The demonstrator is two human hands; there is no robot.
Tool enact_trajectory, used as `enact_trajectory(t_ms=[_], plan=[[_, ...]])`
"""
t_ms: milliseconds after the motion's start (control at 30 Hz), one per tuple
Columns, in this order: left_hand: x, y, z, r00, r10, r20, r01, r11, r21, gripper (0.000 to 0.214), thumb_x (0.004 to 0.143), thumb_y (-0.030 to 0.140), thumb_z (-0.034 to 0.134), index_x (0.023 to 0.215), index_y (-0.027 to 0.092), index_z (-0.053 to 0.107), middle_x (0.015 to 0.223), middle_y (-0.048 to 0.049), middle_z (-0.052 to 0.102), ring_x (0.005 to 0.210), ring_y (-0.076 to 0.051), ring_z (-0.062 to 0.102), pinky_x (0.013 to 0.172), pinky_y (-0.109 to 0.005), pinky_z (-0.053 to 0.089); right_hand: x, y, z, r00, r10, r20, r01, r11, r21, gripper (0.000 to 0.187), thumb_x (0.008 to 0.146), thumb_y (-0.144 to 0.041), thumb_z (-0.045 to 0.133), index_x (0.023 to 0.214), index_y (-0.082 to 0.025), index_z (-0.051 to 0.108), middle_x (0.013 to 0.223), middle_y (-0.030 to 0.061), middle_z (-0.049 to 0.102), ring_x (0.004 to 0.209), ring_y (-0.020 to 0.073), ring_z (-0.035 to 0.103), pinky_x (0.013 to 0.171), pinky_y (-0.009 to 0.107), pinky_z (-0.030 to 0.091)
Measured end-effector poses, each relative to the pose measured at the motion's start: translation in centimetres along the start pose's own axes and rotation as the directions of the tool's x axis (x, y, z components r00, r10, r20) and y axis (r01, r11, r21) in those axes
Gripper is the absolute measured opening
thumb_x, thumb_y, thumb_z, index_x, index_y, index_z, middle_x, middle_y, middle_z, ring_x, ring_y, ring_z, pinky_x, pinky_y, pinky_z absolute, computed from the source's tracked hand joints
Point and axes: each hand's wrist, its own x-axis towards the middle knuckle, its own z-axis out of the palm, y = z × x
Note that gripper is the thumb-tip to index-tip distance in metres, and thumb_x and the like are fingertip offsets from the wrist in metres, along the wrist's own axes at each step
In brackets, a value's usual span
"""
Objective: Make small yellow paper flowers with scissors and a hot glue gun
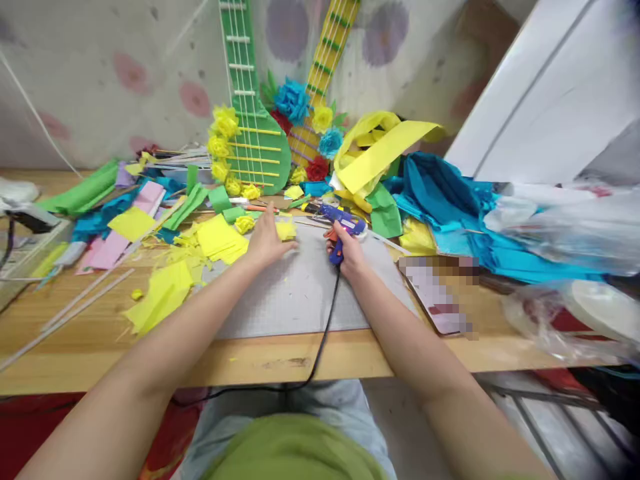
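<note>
Wooden table [150,360], grey gridded cutting mat [300,293] at centre, scraps all round. Left hand [265,241] lies palm down at the mat's far edge, fingers stretched forward and loosely spread, gripping nothing. Its thumb tip meets a small crumpled yellow paper piece [286,230], likely to steady it. Right hand [349,257] is wrapped closed round the handle of a blue glue gun [343,220]. The barrel seems to point left toward the yellow piece, near it but apart, and the fingers partly hide the orange trigger. The gun's black cord [325,327] trails slack over the mat and off the near table edge, probably to keep it off the paper. Materials are mostly crepe paper, matte and crinkled: flat yellow sheets [220,240] left of the hand, teal folds [440,200] heaped at right, pink sheets [120,240]. Behind, a green paper guitar [257,153] leans on the wall, edged with yellow paper roses [225,123], with a blue paper flower [293,100] beside it. Thin white sticks [75,307] lie at left, glossy clear plastic bags [565,227] at right.
</note>
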Motion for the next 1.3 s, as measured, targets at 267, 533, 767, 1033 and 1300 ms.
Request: enact_trajectory(t_ms=[267, 533, 767, 1033, 1300], plan=[[2.8, -3.0, 0.0, 0.958, 0.25, 0.138, -0.213, 0.948, -0.239, 0.094, 0.062, 0.013, 0.062, 0.142, 0.026, 0.014, 0.142, -0.0138, 0.032, 0.126, -0.027, 0.039, 0.101, -0.046, 0.036, -0.1, -0.2, 0.0, 0.999, -0.023, 0.03, 0.024, 0.999, -0.028, 0.036, 0.061, -0.052, 0.069, 0.065, -0.018, 0.056, 0.063, -0.003, 0.063, 0.042, 0.0034, 0.049, 0.038, 0.016, 0.038], [1.1, -1.9, -1.5, 0.933, 0.208, -0.292, -0.211, 0.977, 0.023, 0.072, 0.059, 0.004, 0.051, 0.129, 0.017, 0.038, 0.138, -0.0131, 0.035, 0.133, -0.029, 0.025, 0.112, -0.047, 0.02, -0.1, -0.2, -0.1, 0.998, -0.035, 0.049, 0.037, 0.999, -0.036, 0.037, 0.063, -0.053, 0.068, 0.065, -0.017, 0.057, 0.063, -0.002, 0.062, 0.044, 0.0037, 0.049, 0.039, 0.016, 0.038], [-2.0, 0.4, 0.3, 0.917, 0.395, -0.055, -0.389, 0.916, 0.097, 0.073, 0.062, 0.009, 0.05, 0.132, 0.013, 0.033, 0.111, -0.0095, 0.059, 0.121, -0.026, 0.04, 0.103, -0.043, 0.034, -0.1, -0.1, 0.0, 0.998, -0.039, 0.044, 0.04, 0.999, -0.031, 0.038, 0.062, -0.053, 0.069, 0.065, -0.017, 0.057, 0.063, -0.0022, 0.061, 0.043, 0.0037, 0.049, 0.038, 0.016, 0.038], [-1.7, 0.0, 0.8, 0.936, 0.35, 0.037, -0.352, 0.925, 0.14, 0.074, 0.062, 0.009, 0.05, 0.134, 0.012, 0.031, 0.107, -0.0089, 0.061, 0.11, -0.026, 0.048, 0.098, -0.041, 0.038, 0.1, -0.1, -0.1, 0.998, -0.03, 0.047, 0.032, 0.999, -0.035, 0.037, 0.062, -0.053, 0.068, 0.067, -0.018, 0.057, 0.064, -0.0022, 0.063, 0.043, 0.004, 0.05, 0.039, 0.016, 0.039], [-1.6, -0.1, 0.8, 0.932, 0.358, -0.05, -0.351, 0.93, 0.108, 0.076, 0.061, 0.005, 0.048, 0.135, 0.013, 0.028, 0.109, -0.0099, 0.057, 0.114, -0.025, 0.044, 0.101, -0.043, 0.036, 0.0, 0.0, -0.1, 0.999, -0.031, 0.044, 0.033, 0.999, -0.041, 0.037, 0.063, -0.052, 0.068, 0.066, -0.018, 0.057, 0.061, -0.0027, 0.061, 0.043, 0.0038, 0.049, 0.038, 0.016, 0.038]])
